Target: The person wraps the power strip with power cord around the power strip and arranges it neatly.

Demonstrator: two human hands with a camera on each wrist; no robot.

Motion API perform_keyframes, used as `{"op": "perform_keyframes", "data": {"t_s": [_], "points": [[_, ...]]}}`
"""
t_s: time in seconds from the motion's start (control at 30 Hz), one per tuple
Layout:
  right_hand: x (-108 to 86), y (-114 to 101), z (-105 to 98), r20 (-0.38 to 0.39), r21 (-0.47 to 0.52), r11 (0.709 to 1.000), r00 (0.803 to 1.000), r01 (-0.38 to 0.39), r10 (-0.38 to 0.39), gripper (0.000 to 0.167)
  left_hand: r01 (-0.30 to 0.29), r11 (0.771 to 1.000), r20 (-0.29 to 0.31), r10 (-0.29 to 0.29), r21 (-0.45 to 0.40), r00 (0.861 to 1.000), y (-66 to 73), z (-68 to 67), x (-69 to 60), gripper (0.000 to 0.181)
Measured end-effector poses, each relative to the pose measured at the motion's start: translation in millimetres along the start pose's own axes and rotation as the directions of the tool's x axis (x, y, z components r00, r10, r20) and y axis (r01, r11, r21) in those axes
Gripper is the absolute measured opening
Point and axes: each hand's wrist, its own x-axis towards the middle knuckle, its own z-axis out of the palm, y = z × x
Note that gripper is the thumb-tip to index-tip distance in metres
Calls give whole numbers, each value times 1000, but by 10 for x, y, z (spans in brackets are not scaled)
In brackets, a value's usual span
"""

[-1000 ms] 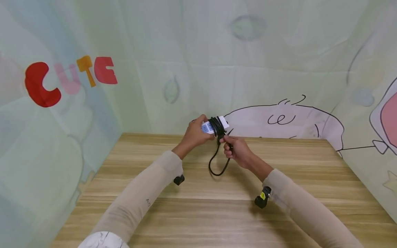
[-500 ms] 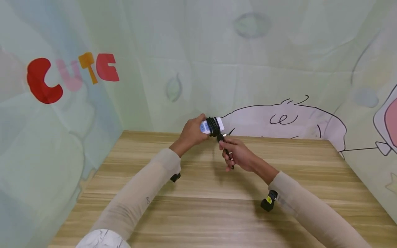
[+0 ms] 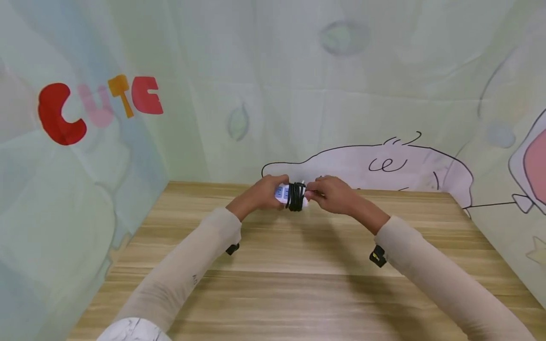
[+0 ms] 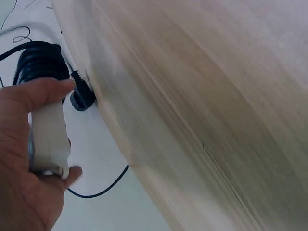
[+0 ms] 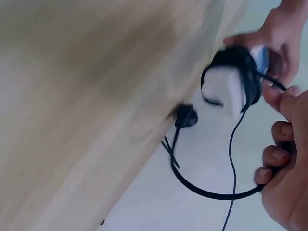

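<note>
A white power strip [image 3: 282, 192] with blue socket faces is held just above the far edge of the table, and several turns of black cord [image 3: 295, 197] wrap its middle. My left hand [image 3: 263, 193] grips the strip's left end, thumb on one side and fingers on the other. At the right end, my right hand [image 3: 334, 195] pinches the cord between thumb and forefinger, its other fingers curled round the same cord. In the right wrist view, a loose loop of cord [image 5: 211, 195] runs down from that hand to a black plug [image 5: 186, 116], which hangs near the table edge.
The wood-grain table [image 3: 273, 284] spreads below both arms. A printed cloth backdrop [image 3: 256, 85] rises right behind its far edge and along both sides. A small black wrist camera [image 3: 377, 255] hangs under the right cuff, another [image 3: 232, 248] under the left.
The power strip has come down slightly in my left hand. My right hand has gone from below the strip, near the plug, up to its right end, where it pinches the cord.
</note>
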Motion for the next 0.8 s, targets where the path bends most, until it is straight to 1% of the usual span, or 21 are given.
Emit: {"op": "perform_keyframes", "data": {"t_s": [0.07,0.13,0.2,0.27,0.33,0.4,0.5,0.63,0.73,0.8], "points": [[46,25,-14,-43,-82,994,996,70,-74,14,-19,1000,45,20,-20,999,5,4,-26,52],[82,51,-18,-66,-98,989,991,107,-114,13,-27,999,65,28,-26,997,29,0,-50,55],[111,71,-21,-79,-51,994,991,100,-104,12,-36,999,63,37,-22,997,58,-6,-71,57],[134,89,-26,-87,22,997,993,76,-74,13,-50,998,59,51,-32,997,97,-19,-91,58],[154,99,-39,-92,102,993,994,62,-53,16,-69,996,63,72,-54,995,131,-27,-104,60],[170,106,-53,-89,161,985,995,59,-45,18,-91,992,72,97,-85,993,173,-35,-117,62],[203,113,-68,-76,213,974,995,79,-64,18,-122,985,83,132,-121,988,214,-39,-119,63],[243,106,-90,-51,272,960,997,62,-50,16,-163,977,77,174,-137,982,256,-49,-118,60],[266,97,-102,-38,325,945,999,32,-21,17,-171,974,75,184,-151,980,285,-55,-122,61],[279,95,-106,-35,373,928,999,7,6,16,-163,972,74,177,-168,981,304,-59,-130,62]]}}
